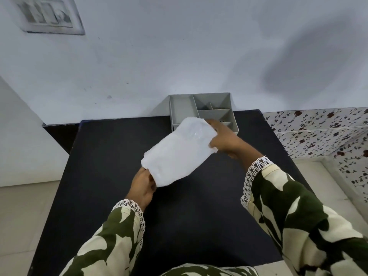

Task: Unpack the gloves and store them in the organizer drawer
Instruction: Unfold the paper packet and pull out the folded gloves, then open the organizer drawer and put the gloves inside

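Observation:
A flat white pack of gloves (177,151) in clear shiny wrapping hangs above the black table (111,156), tilted from lower left to upper right. My left hand (142,186) pinches its near lower corner. My right hand (225,139) grips its far upper end. Behind the pack, against the wall, stands the grey organizer (181,110) with several open compartments on top; its front and any drawer are mostly hidden by the pack and my right hand.
The white wall (179,56) rises right behind the table, with a switch plate (49,15) at the upper left. A surface with a flowered cover (318,132) lies to the right. Pale floor (23,216) shows on the left.

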